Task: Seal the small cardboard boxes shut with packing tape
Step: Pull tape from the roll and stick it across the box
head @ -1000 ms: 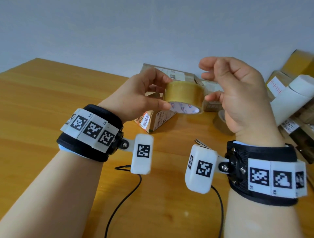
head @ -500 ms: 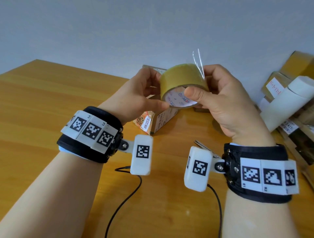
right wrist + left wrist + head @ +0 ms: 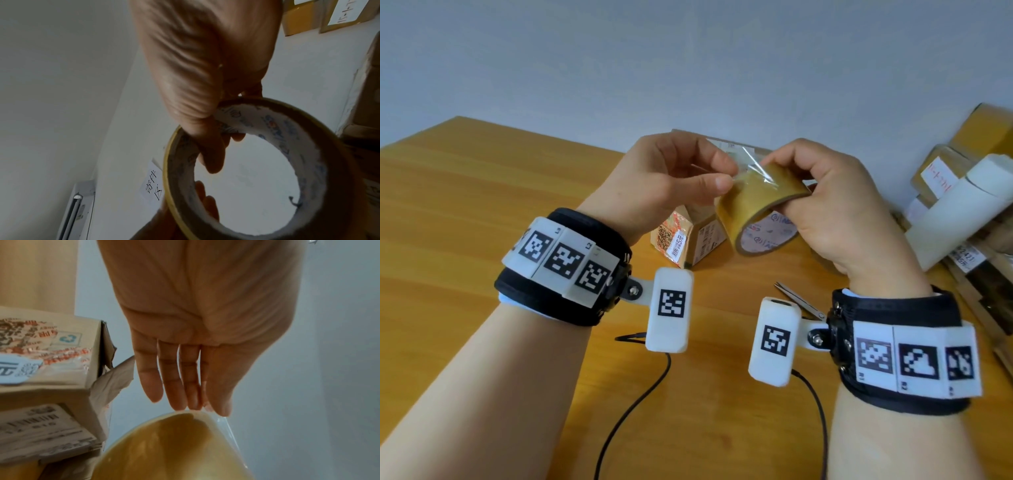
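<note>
- Our right hand now grips the tape roll above the open small box.
- Our left hand has shifted, pinching the freed tape end: ready to pull a strip.

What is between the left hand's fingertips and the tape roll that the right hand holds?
In the head view, a short peeled strip of clear tape spans from the left hand to the tape roll in the right hand.
</note>
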Action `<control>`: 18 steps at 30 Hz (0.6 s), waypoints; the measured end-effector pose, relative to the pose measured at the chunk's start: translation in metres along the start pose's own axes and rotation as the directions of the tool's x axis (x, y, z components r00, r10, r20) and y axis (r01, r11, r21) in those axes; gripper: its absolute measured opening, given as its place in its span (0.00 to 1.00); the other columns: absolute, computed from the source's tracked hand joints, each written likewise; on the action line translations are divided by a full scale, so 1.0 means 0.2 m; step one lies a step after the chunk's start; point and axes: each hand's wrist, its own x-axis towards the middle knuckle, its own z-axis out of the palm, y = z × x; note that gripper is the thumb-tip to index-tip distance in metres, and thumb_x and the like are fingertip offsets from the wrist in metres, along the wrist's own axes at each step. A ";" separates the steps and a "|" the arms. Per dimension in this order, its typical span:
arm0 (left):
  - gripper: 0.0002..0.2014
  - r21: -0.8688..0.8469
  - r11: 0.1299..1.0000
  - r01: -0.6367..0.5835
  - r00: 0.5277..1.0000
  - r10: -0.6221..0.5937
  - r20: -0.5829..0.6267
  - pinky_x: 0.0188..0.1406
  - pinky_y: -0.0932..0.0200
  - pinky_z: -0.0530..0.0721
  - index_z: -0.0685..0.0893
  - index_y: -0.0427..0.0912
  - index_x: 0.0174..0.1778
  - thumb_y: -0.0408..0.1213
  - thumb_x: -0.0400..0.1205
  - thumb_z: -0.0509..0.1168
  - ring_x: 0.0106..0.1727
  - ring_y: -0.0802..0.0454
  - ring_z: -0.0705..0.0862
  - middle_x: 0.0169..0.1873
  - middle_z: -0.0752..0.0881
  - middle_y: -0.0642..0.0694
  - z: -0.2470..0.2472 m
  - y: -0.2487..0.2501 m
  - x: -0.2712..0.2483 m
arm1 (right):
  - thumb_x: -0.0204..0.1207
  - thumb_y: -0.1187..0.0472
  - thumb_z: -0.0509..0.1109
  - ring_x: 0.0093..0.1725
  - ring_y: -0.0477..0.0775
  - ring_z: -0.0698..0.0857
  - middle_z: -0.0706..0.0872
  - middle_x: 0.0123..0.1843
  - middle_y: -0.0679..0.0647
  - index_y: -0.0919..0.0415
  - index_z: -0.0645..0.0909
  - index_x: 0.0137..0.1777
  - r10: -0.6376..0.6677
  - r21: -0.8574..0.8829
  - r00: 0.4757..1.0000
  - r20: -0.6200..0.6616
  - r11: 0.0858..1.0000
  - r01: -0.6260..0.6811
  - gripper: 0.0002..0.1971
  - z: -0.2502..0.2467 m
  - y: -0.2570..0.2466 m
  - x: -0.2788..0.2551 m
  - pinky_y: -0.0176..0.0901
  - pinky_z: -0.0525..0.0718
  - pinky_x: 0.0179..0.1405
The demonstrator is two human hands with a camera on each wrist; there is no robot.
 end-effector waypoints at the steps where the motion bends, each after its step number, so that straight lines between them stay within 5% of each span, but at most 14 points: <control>1: 0.12 0.007 1.000 -0.002 1.000 0.002 -0.011 0.47 0.48 0.88 0.86 0.28 0.52 0.30 0.77 0.75 0.41 0.46 0.88 0.49 0.88 0.29 0.00 0.00 0.00 | 0.74 0.74 0.75 0.52 0.35 0.84 0.86 0.49 0.35 0.40 0.86 0.54 0.000 -0.012 1.000 0.005 1.000 0.000 0.23 0.00 0.00 0.00 0.46 0.88 0.52; 6: 0.08 0.070 0.997 0.016 0.997 -0.010 -0.081 0.44 0.51 0.87 0.85 0.33 0.45 0.34 0.78 0.75 0.39 0.46 0.86 0.39 0.88 0.37 0.03 0.00 0.02 | 0.71 0.67 0.82 0.54 0.44 0.85 0.86 0.53 0.42 0.42 0.84 0.55 -0.029 -0.016 0.995 0.095 0.999 0.031 0.20 0.02 -0.03 -0.01 0.49 0.86 0.51; 9: 0.06 0.141 0.990 -0.006 0.994 0.021 -0.106 0.41 0.45 0.85 0.83 0.37 0.44 0.36 0.79 0.72 0.35 0.41 0.84 0.36 0.85 0.34 0.02 0.00 0.02 | 0.63 0.44 0.87 0.54 0.46 0.85 0.85 0.53 0.42 0.39 0.82 0.58 -0.018 0.064 0.983 0.182 0.998 0.006 0.25 0.02 -0.05 -0.02 0.46 0.85 0.50; 12: 0.07 0.272 0.961 -0.045 0.990 0.079 -0.117 0.47 0.36 0.83 0.82 0.38 0.44 0.38 0.80 0.70 0.40 0.33 0.83 0.42 0.85 0.29 -0.02 0.01 0.01 | 0.55 0.22 0.75 0.54 0.53 0.88 0.89 0.53 0.49 0.37 0.84 0.59 -0.045 0.177 0.982 0.183 0.984 0.013 0.33 0.02 -0.06 -0.03 0.50 0.88 0.52; 15: 0.05 0.361 0.931 -0.049 0.982 0.110 -0.151 0.50 0.38 0.83 0.83 0.37 0.46 0.36 0.82 0.68 0.47 0.33 0.85 0.43 0.88 0.35 -0.04 0.04 0.00 | 0.73 0.27 0.65 0.52 0.49 0.90 0.92 0.50 0.50 0.37 0.85 0.60 -0.055 0.123 0.993 0.105 0.992 0.042 0.23 0.00 -0.05 -0.03 0.55 0.89 0.55; 18: 0.02 0.467 0.883 -0.035 0.990 0.094 -0.103 0.44 0.52 0.83 0.83 0.41 0.45 0.33 0.84 0.67 0.44 0.47 0.87 0.40 0.90 0.48 -0.05 0.05 0.00 | 0.83 0.38 0.70 0.47 0.55 0.90 0.90 0.44 0.56 0.35 0.83 0.64 -0.036 0.031 0.995 0.088 0.999 0.033 0.12 0.00 -0.01 -0.03 0.59 0.90 0.52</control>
